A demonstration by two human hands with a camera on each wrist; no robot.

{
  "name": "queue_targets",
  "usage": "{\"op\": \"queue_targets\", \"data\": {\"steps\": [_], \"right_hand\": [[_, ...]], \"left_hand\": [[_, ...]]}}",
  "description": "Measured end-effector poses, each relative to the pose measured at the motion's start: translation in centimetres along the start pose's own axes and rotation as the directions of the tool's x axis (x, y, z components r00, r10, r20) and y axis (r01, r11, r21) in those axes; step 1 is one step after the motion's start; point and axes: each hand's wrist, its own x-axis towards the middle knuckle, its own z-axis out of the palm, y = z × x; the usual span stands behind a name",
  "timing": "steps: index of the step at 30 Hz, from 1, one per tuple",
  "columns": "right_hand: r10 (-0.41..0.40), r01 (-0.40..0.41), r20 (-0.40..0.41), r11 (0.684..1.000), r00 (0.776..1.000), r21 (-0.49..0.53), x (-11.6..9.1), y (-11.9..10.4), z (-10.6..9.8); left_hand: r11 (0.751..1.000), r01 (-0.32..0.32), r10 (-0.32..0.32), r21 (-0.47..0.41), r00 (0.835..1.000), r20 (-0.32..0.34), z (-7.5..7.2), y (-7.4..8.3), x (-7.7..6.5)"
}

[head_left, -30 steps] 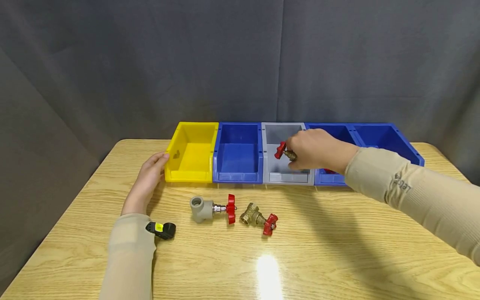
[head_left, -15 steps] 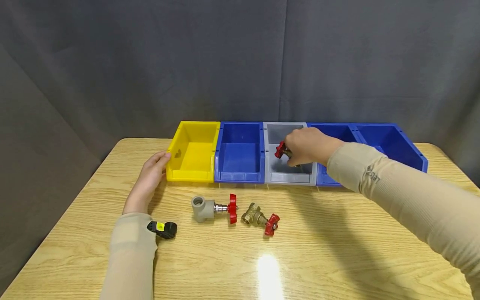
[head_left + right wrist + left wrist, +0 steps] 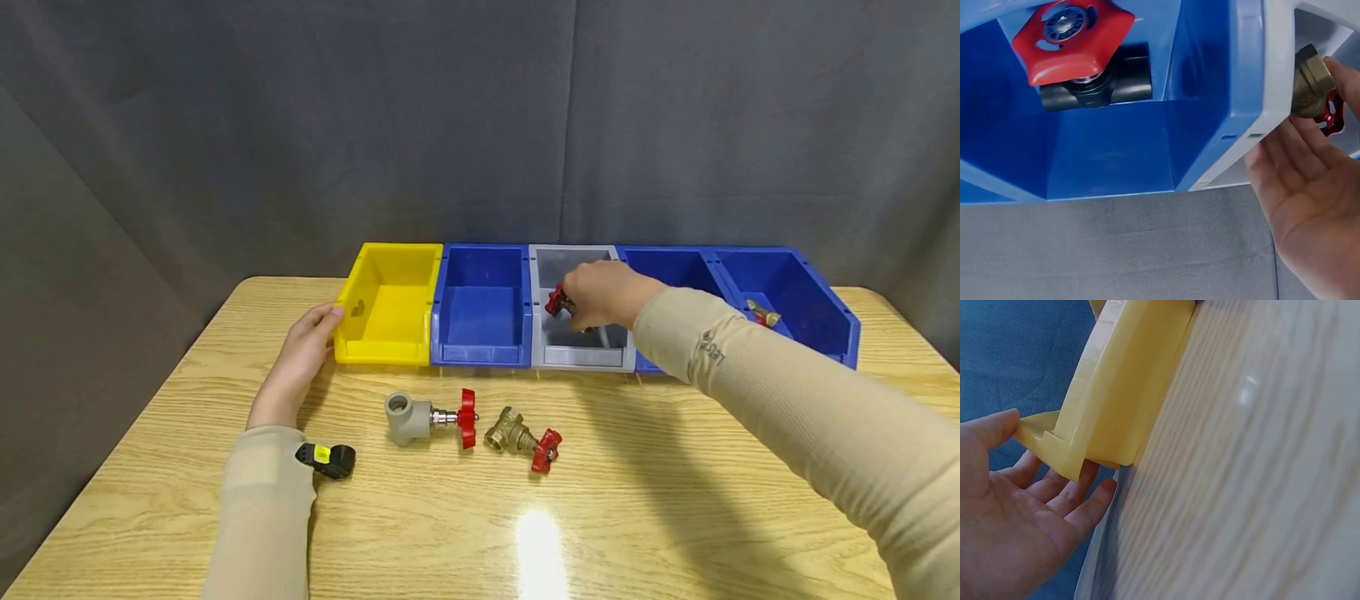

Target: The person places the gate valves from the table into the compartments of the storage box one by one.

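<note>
My right hand [image 3: 603, 293] holds a brass valve [image 3: 1310, 84] with a red handwheel [image 3: 557, 300] inside the grey bin [image 3: 581, 357]. In the right wrist view, its thumb and fingers are on either side of the brass body. My left hand [image 3: 300, 358] rests against the left wall of the yellow bin [image 3: 381, 352]. The left wrist view shows the thumb at the bin's corner and the other fingers partly hidden behind it. In front of the bins lie a grey plastic valve [image 3: 408, 418] and another brass valve [image 3: 510, 432], both with red handwheels.
A blue bin [image 3: 482, 354] stands between the yellow and grey ones. Right of the grey bin, another blue bin [image 3: 1110, 150] holds a black valve [image 3: 1097, 84] with a red handwheel. In the far-right blue bin [image 3: 846, 333] lies a brass piece [image 3: 763, 313].
My right hand has shifted a little left and lower in the grey bin with the valve. The arm's shift uncovers the brass piece at far right. My left hand stays put.
</note>
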Motion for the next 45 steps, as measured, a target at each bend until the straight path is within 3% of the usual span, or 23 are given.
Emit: {"op": "queue_targets", "data": {"steps": [10, 20, 45], "right_hand": [[0.008, -0.008, 0.071, 1.000, 0.997, 0.004, 0.4, -1.1, 0.0], [0.008, -0.008, 0.026, 1.000, 1.000, 0.014, 0.5, -1.3, 0.6], [0.011, -0.011, 0.010, 1.000, 1.000, 0.022, -0.2, -1.1, 1.5]], "left_hand": [[1.000, 0.003, -0.003, 0.004, 1.000, 0.000, 0.0, 0.0, 0.0], [1.000, 0.011, -0.011, 0.007, 1.000, -0.003, 0.0, 0.0, 0.0], [0.999, -0.008, 0.008, 0.040, 1.000, -0.009, 0.1, 0.1, 0.1]]}}
